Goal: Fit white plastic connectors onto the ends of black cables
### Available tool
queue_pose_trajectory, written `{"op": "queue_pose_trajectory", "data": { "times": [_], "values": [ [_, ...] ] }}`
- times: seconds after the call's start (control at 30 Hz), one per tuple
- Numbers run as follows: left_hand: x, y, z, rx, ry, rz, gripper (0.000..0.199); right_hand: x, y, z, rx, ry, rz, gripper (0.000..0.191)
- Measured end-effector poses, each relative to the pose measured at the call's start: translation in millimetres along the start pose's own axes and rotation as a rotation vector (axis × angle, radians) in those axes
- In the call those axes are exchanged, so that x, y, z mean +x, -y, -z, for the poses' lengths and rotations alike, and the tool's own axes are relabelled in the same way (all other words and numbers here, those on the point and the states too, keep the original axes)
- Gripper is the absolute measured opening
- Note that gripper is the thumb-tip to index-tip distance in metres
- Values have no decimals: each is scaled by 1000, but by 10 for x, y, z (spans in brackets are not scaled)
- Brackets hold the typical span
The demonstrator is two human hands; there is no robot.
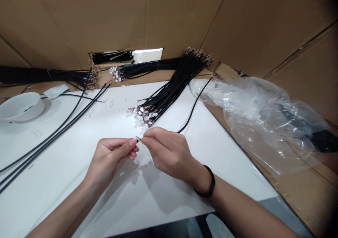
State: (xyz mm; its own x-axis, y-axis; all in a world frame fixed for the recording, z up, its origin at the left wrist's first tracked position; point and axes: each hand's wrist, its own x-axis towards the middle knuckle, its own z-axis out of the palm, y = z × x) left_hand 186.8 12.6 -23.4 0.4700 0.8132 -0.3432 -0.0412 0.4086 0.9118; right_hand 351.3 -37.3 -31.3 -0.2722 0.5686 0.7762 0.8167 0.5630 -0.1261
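Between my hands is the end of a black cable (pixel 194 109), with thin coloured wires running into a small white connector (pixel 137 138). My left hand (pixel 116 153) pinches the connector between thumb and forefinger. Closed around the cable just behind the wires is my right hand (pixel 169 151); the cable's other end sticks out behind it, towards the upper right. Just beyond my hands lies a thick bundle of black cables (pixel 171 88), many of its near ends carrying white connectors (pixel 146 114).
A white bowl (pixel 35 107) stands at the left, near a paper label (pixel 55 91). Loose black cables (pixel 60 130) cross the white tabletop (pixel 111 120). More bundles (pixel 148 68) lie along the cardboard wall (pixel 118 16). Clear plastic bags (pixel 261 114) lie at the right.
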Motion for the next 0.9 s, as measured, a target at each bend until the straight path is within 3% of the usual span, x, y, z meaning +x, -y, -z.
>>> {"op": "queue_pose_trajectory", "data": {
  "times": [0.27, 0.57, 0.73, 0.9],
  "values": [
    [6, -15, -12, -25, 22, -15, 18, -7, -16, -14, 146, -24, -84, 9],
    [-17, -39, 24, -33, 38, -68, 13, 97, 22, 61, 613, 76, -525, 16],
    [-28, -31, 35, -28, 52, -67, 14, 112, 23, 45, 693, 104, -579, 7],
    [-12, -20, 35, 12, 55, -82, 14, 130, 22, 61, 750, 144, -647, 12]
  ]
}}
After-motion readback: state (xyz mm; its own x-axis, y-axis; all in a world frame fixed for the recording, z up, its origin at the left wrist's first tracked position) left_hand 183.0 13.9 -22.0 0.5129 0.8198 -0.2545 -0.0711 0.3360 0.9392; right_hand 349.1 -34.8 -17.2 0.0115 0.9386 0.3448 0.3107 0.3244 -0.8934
